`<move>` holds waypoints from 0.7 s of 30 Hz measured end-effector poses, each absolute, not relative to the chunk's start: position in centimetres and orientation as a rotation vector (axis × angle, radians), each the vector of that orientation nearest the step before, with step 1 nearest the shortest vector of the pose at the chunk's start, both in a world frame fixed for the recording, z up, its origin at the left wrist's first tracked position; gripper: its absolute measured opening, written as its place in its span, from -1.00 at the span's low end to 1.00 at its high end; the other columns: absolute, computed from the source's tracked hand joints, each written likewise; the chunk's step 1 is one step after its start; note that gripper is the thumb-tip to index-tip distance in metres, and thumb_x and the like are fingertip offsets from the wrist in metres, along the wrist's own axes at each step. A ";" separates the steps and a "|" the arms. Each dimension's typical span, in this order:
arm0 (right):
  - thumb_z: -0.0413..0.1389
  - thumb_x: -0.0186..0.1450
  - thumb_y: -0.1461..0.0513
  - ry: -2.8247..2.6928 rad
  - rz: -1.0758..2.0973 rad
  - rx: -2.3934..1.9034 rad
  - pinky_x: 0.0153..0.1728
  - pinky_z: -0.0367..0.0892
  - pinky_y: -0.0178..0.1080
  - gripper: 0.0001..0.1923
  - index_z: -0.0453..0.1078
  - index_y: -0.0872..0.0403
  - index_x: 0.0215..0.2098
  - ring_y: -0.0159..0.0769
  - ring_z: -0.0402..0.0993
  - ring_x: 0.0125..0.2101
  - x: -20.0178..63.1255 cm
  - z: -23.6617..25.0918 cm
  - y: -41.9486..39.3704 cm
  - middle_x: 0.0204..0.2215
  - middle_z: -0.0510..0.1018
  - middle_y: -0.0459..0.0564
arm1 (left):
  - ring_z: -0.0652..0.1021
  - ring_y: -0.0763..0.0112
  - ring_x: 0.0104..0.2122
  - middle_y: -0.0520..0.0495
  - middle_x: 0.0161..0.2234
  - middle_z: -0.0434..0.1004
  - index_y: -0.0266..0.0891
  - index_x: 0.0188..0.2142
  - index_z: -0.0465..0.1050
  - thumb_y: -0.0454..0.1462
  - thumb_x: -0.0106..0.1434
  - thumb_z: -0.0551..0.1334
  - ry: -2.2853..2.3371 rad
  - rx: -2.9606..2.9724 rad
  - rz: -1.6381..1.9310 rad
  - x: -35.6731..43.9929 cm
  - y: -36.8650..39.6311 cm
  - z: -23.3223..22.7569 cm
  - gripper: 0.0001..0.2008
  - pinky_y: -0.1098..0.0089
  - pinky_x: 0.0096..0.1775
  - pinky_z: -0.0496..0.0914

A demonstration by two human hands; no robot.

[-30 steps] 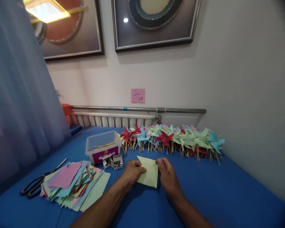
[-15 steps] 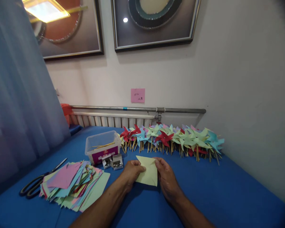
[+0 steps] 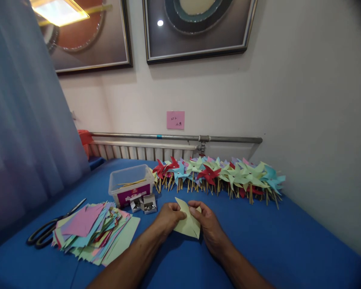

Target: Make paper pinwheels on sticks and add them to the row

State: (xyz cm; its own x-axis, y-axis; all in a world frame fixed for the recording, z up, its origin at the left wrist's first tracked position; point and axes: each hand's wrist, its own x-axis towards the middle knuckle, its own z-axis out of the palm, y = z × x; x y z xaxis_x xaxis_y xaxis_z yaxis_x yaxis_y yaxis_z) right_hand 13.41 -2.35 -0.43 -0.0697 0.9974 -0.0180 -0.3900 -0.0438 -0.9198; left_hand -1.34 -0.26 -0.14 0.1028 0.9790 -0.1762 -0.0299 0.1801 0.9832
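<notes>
A pale yellow-green paper square (image 3: 186, 228) with cut slits is held up between both hands over the blue table. My left hand (image 3: 170, 218) pinches its left side, thumb on top. My right hand (image 3: 209, 222) grips the right side, its thumb pressing a corner of the paper in toward the middle. Left of my left hand stand two small open boxes (image 3: 149, 204) with shiny metal pins in them. A stack of coloured paper sheets (image 3: 84, 224) lies further left, and black-handled scissors (image 3: 45, 233) rest beside it.
A clear plastic tub (image 3: 130, 184) holding thin wooden sticks stands behind the small boxes. A long row of finished paper pinwheels (image 3: 234, 176) on sticks lies along the back of the blue table (image 3: 276, 245). A blue curtain (image 3: 33, 132) hangs at the left; a pipe (image 3: 228, 139) runs along the wall.
My right thumb has moved left over the paper, folding a corner inward. The paper has turned slightly, while my left hand keeps its pinch.
</notes>
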 end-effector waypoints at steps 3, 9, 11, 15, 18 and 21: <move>0.48 -0.09 0.00 -1.007 1.350 -0.917 -0.39 0.40 -0.27 -0.37 0.47 0.04 -0.12 -0.34 0.49 -0.45 13.6 -1.5 -1.5 -0.37 0.55 -0.14 | 0.34 0.52 -0.66 0.06 -0.67 0.38 -0.24 -0.59 0.34 -0.36 -0.10 0.35 1.185 1.097 0.997 -1.3 -0.2 -0.2 -0.83 0.47 -0.55 0.17; 0.44 -0.06 0.00 -1.094 1.245 -0.991 -0.42 0.40 -0.24 -0.39 0.48 0.03 -0.10 -0.32 0.47 -0.49 14.1 -3.3 -0.1 -0.35 0.54 -0.11 | 0.34 0.52 -0.65 0.06 -0.66 0.40 -0.24 -0.59 0.34 -0.35 -0.12 0.35 1.171 1.109 0.979 -1.3 -0.1 -0.6 -0.83 0.47 -0.54 0.18; 0.43 -0.03 0.00 -1.126 1.255 -0.994 -0.41 0.41 -0.22 -0.42 0.49 0.03 -0.10 -0.31 0.47 -0.48 14.3 -3.1 -0.1 -0.33 0.54 -0.10 | 0.32 0.54 -0.65 0.06 -0.66 0.39 -0.25 -0.59 0.33 -0.34 -0.12 0.38 1.160 1.118 1.001 -1.3 -0.1 -0.6 -0.80 0.47 -0.54 0.16; 0.35 0.08 0.00 -1.245 1.217 -0.976 -0.43 0.38 -0.25 -0.48 0.49 0.00 -0.04 -0.29 0.49 -0.45 14.5 -1.5 -1.1 -0.30 0.56 -0.07 | 0.36 0.52 -0.64 0.04 -0.63 0.41 -0.26 -0.59 0.34 -0.30 -0.12 0.40 1.140 1.151 1.009 -1.3 -0.2 -0.6 -0.78 0.47 -0.53 0.19; 0.27 0.18 0.02 -1.381 1.127 -0.987 -0.39 0.37 -0.26 -0.59 0.52 0.00 -0.05 -0.26 0.50 -0.38 14.5 -0.3 -1.8 -0.28 0.59 -0.05 | 0.36 0.52 -0.63 0.03 -0.63 0.42 -0.26 -0.57 0.35 -0.31 -0.10 0.38 1.168 1.177 1.005 -1.3 -0.2 -0.6 -0.80 0.46 -0.53 0.20; 0.20 0.25 0.02 -1.466 1.080 -0.990 -0.32 0.39 -0.24 -0.67 0.55 0.01 -0.11 -0.22 0.51 -0.31 14.5 0.1 -2.1 -0.27 0.62 -0.02 | 0.34 0.52 -0.64 0.05 -0.65 0.39 -0.25 -0.57 0.35 -0.32 -0.09 0.35 1.205 1.201 1.007 -1.3 -0.3 -0.6 -0.83 0.47 -0.55 0.18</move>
State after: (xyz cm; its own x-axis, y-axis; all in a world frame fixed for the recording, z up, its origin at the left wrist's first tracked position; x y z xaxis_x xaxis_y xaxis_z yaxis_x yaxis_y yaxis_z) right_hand 14.54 -2.11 0.07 -0.1427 0.9572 0.2516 0.0437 0.2601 -0.9646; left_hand -1.27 -0.28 -0.60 0.1197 0.9845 -0.1279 0.0485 0.1229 0.9912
